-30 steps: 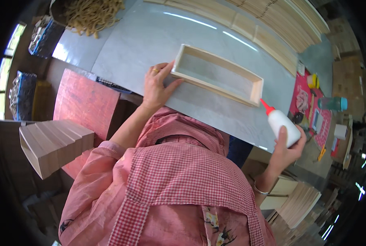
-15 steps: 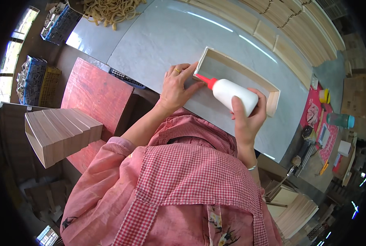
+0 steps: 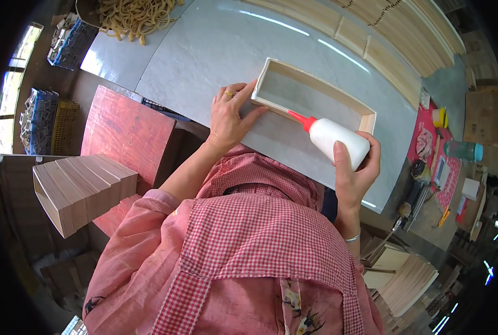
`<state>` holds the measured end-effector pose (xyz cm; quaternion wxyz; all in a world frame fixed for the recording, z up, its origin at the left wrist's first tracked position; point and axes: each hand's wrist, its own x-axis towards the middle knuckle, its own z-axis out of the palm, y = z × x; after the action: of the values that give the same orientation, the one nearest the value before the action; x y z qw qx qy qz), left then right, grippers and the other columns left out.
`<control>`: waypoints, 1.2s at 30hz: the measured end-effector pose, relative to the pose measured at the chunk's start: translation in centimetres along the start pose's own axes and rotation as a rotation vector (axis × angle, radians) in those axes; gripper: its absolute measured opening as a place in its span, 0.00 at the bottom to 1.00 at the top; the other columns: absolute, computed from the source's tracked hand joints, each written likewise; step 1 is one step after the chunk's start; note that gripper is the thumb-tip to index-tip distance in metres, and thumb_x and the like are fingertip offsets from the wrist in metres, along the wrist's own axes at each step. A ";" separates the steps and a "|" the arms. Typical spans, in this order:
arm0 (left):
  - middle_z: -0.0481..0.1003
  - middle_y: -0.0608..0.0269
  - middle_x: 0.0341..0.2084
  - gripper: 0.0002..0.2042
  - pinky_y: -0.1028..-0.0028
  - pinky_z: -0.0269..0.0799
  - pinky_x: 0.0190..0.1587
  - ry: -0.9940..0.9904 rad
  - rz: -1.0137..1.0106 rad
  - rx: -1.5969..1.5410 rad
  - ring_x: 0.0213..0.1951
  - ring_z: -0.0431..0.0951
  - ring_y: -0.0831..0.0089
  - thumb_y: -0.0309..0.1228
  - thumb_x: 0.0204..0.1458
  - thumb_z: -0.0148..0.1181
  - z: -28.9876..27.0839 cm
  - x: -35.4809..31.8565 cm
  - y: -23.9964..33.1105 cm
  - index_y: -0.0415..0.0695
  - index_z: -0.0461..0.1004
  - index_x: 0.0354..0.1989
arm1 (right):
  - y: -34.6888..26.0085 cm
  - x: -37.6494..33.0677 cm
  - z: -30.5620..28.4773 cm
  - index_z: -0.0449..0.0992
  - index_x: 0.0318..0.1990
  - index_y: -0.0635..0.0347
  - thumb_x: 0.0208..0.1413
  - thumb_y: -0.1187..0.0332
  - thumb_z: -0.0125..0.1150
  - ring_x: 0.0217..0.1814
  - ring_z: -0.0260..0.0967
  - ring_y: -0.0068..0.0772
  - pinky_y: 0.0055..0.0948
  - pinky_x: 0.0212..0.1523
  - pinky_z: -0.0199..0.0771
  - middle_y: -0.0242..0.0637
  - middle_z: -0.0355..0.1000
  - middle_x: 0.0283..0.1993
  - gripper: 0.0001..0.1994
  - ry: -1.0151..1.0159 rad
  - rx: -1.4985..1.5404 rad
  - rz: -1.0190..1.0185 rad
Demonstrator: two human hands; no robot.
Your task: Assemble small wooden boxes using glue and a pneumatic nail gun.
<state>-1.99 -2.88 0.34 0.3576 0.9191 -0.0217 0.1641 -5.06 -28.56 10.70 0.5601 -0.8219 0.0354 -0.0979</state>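
My right hand [image 3: 358,170] is wrapped round a white glue bottle [image 3: 338,144] with a red cap and nozzle. The bottle is tilted, and its red tip is at the near long edge of a rectangular wooden frame [image 3: 316,85]. Pale glue lines the frame's top edge at the left end and along part of the near side. With fingers stretched and thumb apart, my left hand [image 3: 230,114] touches the frame's left end and steadies it on the grey tabletop [image 3: 198,61].
Stacked wooden strips [image 3: 399,33] line the table's far right edge. Tan rubber bands [image 3: 134,19] are heaped at the far left. Nested wooden frames [image 3: 87,187] stand on a red board [image 3: 127,128] to my left. A green bottle [image 3: 462,151] is on the right-hand bench.
My right hand has moved the glue bottle to the right along the frame's near edge, away from its left corner. My left hand stays at the frame's left end.
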 end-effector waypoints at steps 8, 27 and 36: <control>0.74 0.59 0.51 0.28 0.65 0.65 0.56 0.010 -0.016 -0.023 0.51 0.71 0.62 0.39 0.51 0.70 0.1 0.0 0.4 0.51 0.74 0.63 | 1.2 -0.9 -4.3 0.70 0.54 0.62 0.54 0.63 0.69 0.42 0.73 0.39 0.28 0.32 0.77 0.45 0.71 0.47 0.23 0.110 -0.081 0.022; 0.75 0.59 0.51 0.27 0.65 0.69 0.54 0.001 -0.039 -0.043 0.49 0.71 0.62 0.35 0.50 0.71 0.1 -0.1 0.5 0.48 0.75 0.62 | 2.3 -3.1 -12.4 0.70 0.52 0.65 0.55 0.65 0.69 0.40 0.71 0.35 0.27 0.34 0.76 0.45 0.72 0.46 0.21 0.381 -0.151 0.170; 0.75 0.58 0.52 0.28 0.65 0.70 0.54 -0.005 -0.065 -0.048 0.50 0.71 0.61 0.35 0.50 0.70 0.2 0.5 1.1 0.47 0.75 0.62 | 3.9 -1.3 -12.5 0.70 0.53 0.65 0.55 0.66 0.69 0.39 0.72 0.35 0.25 0.29 0.77 0.46 0.72 0.46 0.21 0.438 -0.094 0.179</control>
<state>-1.61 -3.76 1.07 0.3845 0.9109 0.0034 0.1497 -8.61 -41.25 11.35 0.5064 -0.8000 0.2330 -0.2219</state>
